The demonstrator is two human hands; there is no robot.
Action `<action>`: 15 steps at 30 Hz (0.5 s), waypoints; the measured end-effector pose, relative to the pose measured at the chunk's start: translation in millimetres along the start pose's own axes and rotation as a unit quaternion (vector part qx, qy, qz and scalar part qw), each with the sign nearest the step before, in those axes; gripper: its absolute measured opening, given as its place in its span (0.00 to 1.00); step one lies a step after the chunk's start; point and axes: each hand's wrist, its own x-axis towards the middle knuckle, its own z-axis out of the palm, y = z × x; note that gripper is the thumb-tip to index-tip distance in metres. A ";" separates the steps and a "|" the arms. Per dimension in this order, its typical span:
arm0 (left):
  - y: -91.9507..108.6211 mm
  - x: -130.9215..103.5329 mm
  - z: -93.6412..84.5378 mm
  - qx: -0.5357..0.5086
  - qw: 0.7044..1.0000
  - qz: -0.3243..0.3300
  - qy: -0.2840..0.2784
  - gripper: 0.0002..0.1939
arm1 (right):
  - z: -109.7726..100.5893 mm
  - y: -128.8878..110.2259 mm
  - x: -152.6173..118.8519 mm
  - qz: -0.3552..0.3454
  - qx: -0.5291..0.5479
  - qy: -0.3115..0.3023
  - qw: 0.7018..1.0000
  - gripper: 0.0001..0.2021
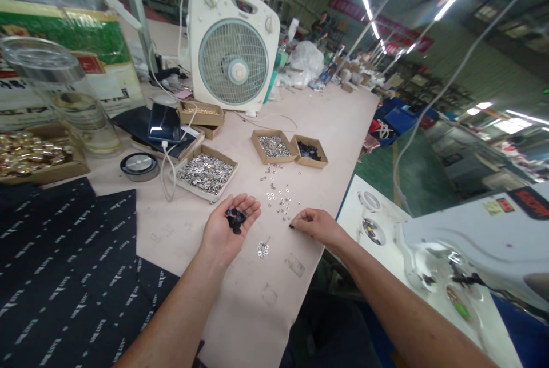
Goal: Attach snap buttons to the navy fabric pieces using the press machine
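Note:
My left hand (225, 231) is palm up with its fingers slightly curled, cupping a small pile of black round pieces (235, 220). Over the table, my right hand (315, 225) pinches one tiny dark piece (291, 226) between thumb and finger; its exact kind is too small to tell. Between and beyond the hands lie loose silver metal rings (281, 199). Nearer to me, a little cluster of silver rings (263, 250) sits with a thin pin sticking out of it. Past them stand a box of silver pieces (274, 147) and a box of black pieces (309, 151), side by side.
A larger box of silver pieces (206, 174) stands beyond my left hand. Black printed fabric (64, 265) covers the table's left side. Behind are a box fan (234, 48), a phone (165, 123) on a cable and a glass jar (81, 111). A white machine (476, 242) stands at right.

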 end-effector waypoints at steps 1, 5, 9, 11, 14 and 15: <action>-0.1 0.1 -0.2 0.000 1.000 0.001 -0.002 0.12 | -2.5 0.3 0.0 0.010 0.034 -0.008 0.999 0.12; -1.1 0.5 -0.7 0.000 1.000 0.000 -0.002 0.13 | -13.4 0.5 0.3 0.038 0.134 -0.033 0.990 0.12; -1.3 0.8 -2.4 0.001 1.000 0.001 -0.005 0.12 | -15.0 0.2 0.9 0.023 0.099 -0.022 0.995 0.13; -1.0 0.7 -3.2 0.000 1.000 -0.001 -0.005 0.12 | -12.2 -0.9 1.5 0.003 0.058 -0.008 0.998 0.13; -0.8 0.7 -3.0 0.000 1.000 -0.002 -0.007 0.12 | -7.0 -3.6 3.0 -0.012 0.003 0.012 1.000 0.14; -0.9 0.7 -2.5 0.000 1.000 -0.002 -0.007 0.12 | -5.4 -4.5 3.8 -0.014 -0.013 0.013 1.000 0.14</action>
